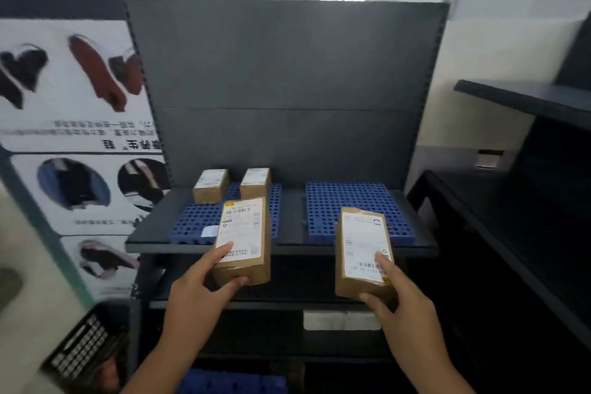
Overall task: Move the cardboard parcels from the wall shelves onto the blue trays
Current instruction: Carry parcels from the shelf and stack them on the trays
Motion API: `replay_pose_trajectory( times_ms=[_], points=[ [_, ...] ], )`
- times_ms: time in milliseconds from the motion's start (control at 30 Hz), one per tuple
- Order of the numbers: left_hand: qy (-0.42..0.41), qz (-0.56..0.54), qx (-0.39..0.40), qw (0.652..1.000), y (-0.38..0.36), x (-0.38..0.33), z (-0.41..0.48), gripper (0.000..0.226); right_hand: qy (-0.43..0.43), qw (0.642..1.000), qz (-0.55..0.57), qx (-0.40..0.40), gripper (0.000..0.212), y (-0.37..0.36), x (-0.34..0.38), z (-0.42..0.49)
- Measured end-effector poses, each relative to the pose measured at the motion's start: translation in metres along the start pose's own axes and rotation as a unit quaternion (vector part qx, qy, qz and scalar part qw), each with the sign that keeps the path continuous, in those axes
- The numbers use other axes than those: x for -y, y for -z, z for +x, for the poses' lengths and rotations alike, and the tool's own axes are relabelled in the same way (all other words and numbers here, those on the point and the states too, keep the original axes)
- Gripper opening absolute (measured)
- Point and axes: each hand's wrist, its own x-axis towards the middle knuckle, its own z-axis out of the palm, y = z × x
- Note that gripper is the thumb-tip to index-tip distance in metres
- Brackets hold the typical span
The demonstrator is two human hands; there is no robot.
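Left hand (204, 278) grips 1 parcel (241, 238), right hand (388, 293) grips another parcel (364, 253); thumbs on the labels, fingers underneath, likely for level carrying. Beyond, 2 blue trays (351, 211) lie on the shelf (289, 217); 2 small boxes (211, 185) sit at the left tray's rear

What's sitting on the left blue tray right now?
At the back of the left blue tray stand two small parcels; a white slip lies near its front. The parcel in the left hand covers its middle, so anything there is hidden.
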Motion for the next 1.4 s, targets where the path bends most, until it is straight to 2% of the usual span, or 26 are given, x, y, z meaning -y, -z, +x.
replay_pose_trajectory(
  times_ms=[233,467,767,1067,1400],
  points=[
    [0.014,0.020,-0.053,0.998,0.074,0.073,0.074,0.063,0.011,0.999,-0.028,0.010,0.071,-0.099,0.049,0.065],
    [0.026,0.017,-0.050,0.998,0.096,0.107,0.145,0.059,0.017,0.999,-0.012,0.033,0.069,-0.150,0.071,0.123],
    [0.038,0.006,-0.048,0.998,0.064,0.125,0.228,0.059,0.038,0.997,-0.024,0.066,0.070,-0.184,0.069,0.222],
    [0.091,-0.009,-0.064,0.994,0.022,0.142,0.316,0.058,0.110,0.988,-0.029,0.109,0.068,-0.232,0.051,0.337],
    [0.117,-0.026,-0.036,0.992,0.005,0.165,0.357,0.057,0.105,0.987,-0.048,0.116,0.070,-0.280,0.048,0.379]
  ],
)
